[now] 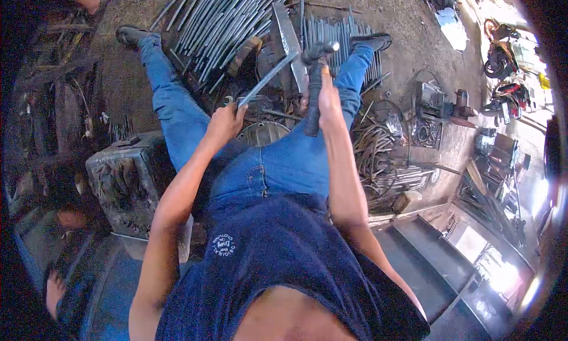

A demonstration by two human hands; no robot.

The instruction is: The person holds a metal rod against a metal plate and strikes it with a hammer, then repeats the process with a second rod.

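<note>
My left hand is closed round the lower end of a grey metal rod, which slants up to the right. My right hand grips the dark handle of a hammer, its head just right of the rod's upper end. Rod and hammer look slightly apart. Behind them a flat metal bar lies between a large pile of metal rods on the left and a smaller pile on the right. Both hands are above my lap, between my spread legs.
A dark block stands left of my legs. Coiled metal pieces and a machine are on the right. Parked motorbikes stand farther right. Parts of other people show at the left, including a foot and a hand.
</note>
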